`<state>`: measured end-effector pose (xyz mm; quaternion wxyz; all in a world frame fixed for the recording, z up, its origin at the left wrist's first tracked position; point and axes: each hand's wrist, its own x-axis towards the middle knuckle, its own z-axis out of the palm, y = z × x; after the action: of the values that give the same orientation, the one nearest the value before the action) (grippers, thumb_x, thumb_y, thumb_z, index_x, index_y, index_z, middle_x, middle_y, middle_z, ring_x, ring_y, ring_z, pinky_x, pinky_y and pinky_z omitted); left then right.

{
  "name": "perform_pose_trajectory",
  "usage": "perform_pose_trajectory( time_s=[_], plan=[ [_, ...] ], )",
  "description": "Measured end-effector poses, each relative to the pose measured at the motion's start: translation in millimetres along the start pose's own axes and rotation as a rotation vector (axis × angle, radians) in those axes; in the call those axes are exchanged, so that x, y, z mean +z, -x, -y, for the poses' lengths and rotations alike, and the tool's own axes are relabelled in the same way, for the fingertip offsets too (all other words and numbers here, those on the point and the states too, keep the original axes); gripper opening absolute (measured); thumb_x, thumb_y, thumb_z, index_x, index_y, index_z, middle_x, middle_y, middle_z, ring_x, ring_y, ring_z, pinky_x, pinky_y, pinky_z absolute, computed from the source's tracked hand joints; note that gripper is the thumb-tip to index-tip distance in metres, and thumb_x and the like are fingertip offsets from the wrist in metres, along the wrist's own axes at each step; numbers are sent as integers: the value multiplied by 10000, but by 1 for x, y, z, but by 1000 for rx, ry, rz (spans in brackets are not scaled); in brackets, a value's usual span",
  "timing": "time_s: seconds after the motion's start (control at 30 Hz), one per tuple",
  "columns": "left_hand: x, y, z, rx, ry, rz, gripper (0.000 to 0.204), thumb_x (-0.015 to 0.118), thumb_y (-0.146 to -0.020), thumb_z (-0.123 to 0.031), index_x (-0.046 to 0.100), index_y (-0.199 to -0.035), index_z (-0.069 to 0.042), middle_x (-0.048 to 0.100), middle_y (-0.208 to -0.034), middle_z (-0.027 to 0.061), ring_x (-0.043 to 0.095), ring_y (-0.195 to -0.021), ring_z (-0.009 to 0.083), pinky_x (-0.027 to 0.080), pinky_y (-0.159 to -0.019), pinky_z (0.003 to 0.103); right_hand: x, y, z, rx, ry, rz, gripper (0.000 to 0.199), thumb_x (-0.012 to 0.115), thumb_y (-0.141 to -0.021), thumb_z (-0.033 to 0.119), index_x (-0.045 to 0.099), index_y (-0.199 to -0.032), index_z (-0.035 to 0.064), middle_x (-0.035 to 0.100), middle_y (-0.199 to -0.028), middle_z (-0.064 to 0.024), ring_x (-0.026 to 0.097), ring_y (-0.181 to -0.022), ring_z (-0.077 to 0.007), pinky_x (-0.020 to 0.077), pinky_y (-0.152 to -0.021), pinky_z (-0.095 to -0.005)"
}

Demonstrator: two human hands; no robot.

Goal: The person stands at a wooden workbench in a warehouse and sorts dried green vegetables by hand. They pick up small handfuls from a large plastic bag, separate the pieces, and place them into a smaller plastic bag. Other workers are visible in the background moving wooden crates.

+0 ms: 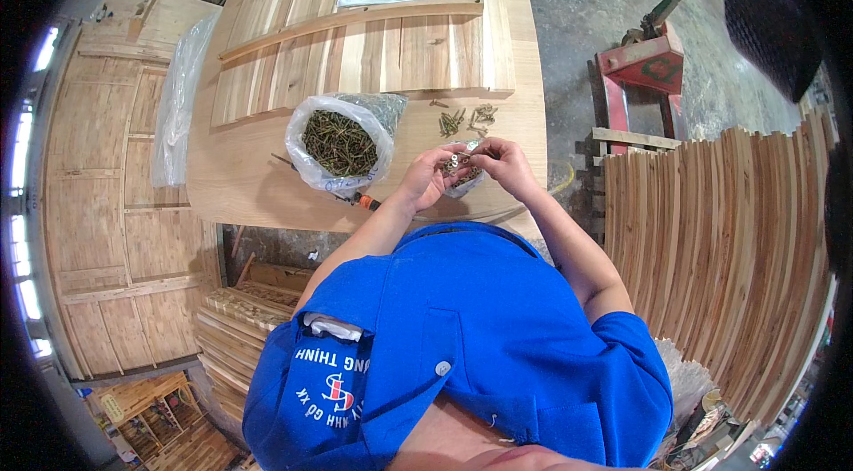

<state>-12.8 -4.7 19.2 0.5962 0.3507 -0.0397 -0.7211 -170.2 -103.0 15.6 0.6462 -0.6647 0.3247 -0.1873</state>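
Left hand (425,176) cupped around a fistful of screws (455,165) over the wooden table (240,178), right hand (503,160) pinching small metal pieces beside it, open plastic bag of screws (338,144) just left, loose screws (466,119) scattered beyond, slatted wooden panel (373,49) farther back

Person wearing bright blue short-sleeved polo shirt (471,329); sleeves ending above elbows, forearms showing bare; chest pocket (330,355) carrying white lettering and red-and-white emblem, white paper edge peeking out at top; white button (442,368) sitting on placket; stitched seams running along placket and shoulders; hands wearing no gloves.
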Motion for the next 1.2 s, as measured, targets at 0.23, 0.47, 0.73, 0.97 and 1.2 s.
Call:
perform_pose_trajectory(
  time_s=[0.23,0.47,0.73,0.97,1.2],
  plan=[
    [-8,-1,3,-8,-10,31,316,438,-842,-5,487,-1152,34,568,-1085,161,597,-926,207,514,-828,285,2,4,1,-49,32,-28,83,600,-764,65,608,-806,-7,617,-707,-57,559,-655,-108,459,-607,-269],
    [-9,0,5,4,-38,-36,341,487,-834,27,460,-1174,15,581,-1061,160,606,-901,202,530,-783,283,-2,16,19,-41,381,-67,115,607,-708,76,585,-762,-23,608,-724,-166,608,-659,-243,478,-615,-333],
    [-10,1,10,19,-110,-82,290,513,-839,14,517,-1127,-11,602,-1044,126,613,-911,186,537,-790,266,0,15,18,-92,435,-56,121,600,-697,78,585,-762,-23,609,-723,-173,615,-678,-282,483,-634,-356],
    [-11,1,14,60,-162,-145,214,555,-827,10,543,-1039,-13,619,-982,125,627,-870,194,547,-757,266,1,14,12,-31,337,-59,130,609,-720,97,612,-794,-10,612,-666,-108,576,-619,-141,465,-594,-280],
    [-9,3,13,27,-193,-142,164,549,-849,-25,544,-1006,25,615,-929,126,632,-830,197,539,-746,274,0,12,3,-66,248,-47,142,618,-727,124,613,-785,-6,618,-670,-95,576,-602,-150,463,-573,-291]
  ],
)
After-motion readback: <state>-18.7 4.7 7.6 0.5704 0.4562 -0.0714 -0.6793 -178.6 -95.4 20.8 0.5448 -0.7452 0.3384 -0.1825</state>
